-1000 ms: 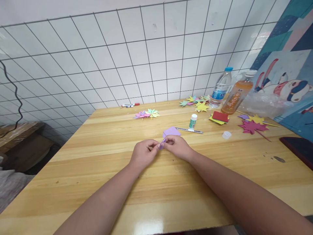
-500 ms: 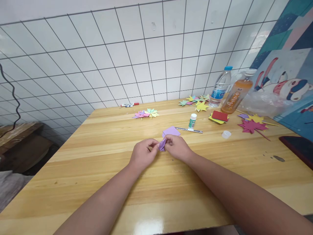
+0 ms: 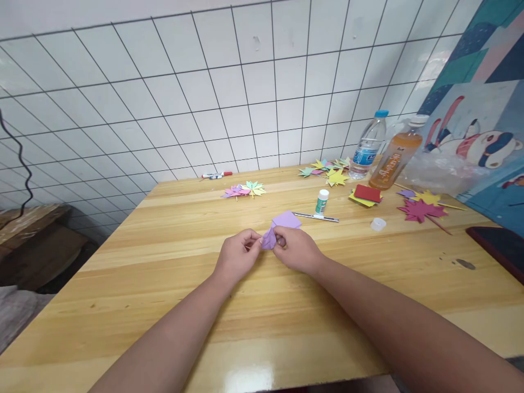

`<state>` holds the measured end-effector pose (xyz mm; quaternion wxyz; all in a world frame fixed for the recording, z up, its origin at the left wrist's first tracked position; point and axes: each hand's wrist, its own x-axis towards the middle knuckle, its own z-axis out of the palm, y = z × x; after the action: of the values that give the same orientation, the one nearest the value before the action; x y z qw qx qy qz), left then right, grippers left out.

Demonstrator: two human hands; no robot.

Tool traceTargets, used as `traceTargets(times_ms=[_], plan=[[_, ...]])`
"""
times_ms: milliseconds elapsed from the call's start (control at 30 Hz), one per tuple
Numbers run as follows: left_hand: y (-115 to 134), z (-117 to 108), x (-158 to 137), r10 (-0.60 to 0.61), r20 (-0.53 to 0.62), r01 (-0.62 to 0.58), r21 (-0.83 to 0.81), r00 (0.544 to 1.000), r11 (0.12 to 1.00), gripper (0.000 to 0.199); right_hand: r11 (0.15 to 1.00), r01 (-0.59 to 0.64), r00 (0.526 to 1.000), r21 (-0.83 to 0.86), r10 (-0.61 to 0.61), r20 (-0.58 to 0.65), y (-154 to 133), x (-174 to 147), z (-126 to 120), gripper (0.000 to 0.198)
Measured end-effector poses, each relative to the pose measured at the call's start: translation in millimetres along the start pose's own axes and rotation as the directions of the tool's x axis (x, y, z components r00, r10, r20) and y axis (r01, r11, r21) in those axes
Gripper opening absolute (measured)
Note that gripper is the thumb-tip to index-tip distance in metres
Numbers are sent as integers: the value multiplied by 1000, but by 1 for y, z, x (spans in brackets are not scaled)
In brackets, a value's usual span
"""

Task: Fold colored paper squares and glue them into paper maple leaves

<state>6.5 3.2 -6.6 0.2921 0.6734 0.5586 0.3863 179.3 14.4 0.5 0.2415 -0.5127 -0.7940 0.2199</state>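
A small folded piece of purple paper [image 3: 268,239] is pinched between both hands above the wooden table. My left hand [image 3: 239,252] grips its left edge with thumb and fingertips. On the other side my right hand [image 3: 298,248] has its fingers closed on the paper, hiding part of it. Just beyond, a flat purple paper sheet [image 3: 287,219] lies on the tabletop. Behind my right hand a thin metallic pen or cutter [image 3: 316,216] rests beside an upright glue stick [image 3: 322,202].
Paper leaves [image 3: 245,189] lie toward the wall, with markers [image 3: 216,175] behind. On the right are red and yellow paper squares [image 3: 367,195], a clear cap [image 3: 378,224], a water bottle [image 3: 368,147], an orange drink bottle [image 3: 396,158], a maroon paper leaf [image 3: 421,210] and a dark device [image 3: 499,248].
The purple paper between my fingers has turned and opened out a little, showing a wider face. Both hands have shifted slightly, the left one a little to the left.
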Motion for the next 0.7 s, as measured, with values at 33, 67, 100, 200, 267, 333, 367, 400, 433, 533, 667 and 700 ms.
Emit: traceTargets(times_ms=[33,67,100,200,267,333,367,400,433,533,667,700], plan=[[-1,0,0,1,-4,-1,-3,1000,1000,16,1000,-12,1000,-5,12,3,1,1,0,9],[-2,1,0,5,-2,-5,-4,1000,1000,15,1000,-21,1000,-7,21,6,2,1,1,9],[-2,1,0,10,2,-10,-8,1000,1000,15,1000,-25,1000,-13,25,4,3,1,1,9],[-2,3,0,29,27,-28,-49,999,998,12,997,-19,999,-69,18,-28,6,1,3,8],[-1,3,-1,32,24,-30,-73,999,997,11,995,-6,999,-98,2,-44,7,2,3,7],[0,4,-1,29,38,-25,-98,999,995,15,998,16,999,-66,-18,-32,8,2,3,10],[0,4,0,25,62,-18,-107,998,994,18,999,35,999,-27,-35,-24,8,3,3,13],[0,5,0,17,92,-6,-114,996,993,19,998,57,998,18,-56,-19,9,3,3,17],[0,5,1,0,121,16,-125,993,992,20,995,79,997,63,-77,-24,9,3,2,21],[0,5,2,-107,179,148,-232,978,961,27,983,133,990,127,-125,-66,8,2,-1,26],[1,-1,4,-199,259,298,-435,945,850,39,948,313,946,59,-305,-112,8,1,-5,27],[1,-3,5,-203,265,308,-459,943,833,40,926,375,922,39,-368,-117,9,0,-5,31]])
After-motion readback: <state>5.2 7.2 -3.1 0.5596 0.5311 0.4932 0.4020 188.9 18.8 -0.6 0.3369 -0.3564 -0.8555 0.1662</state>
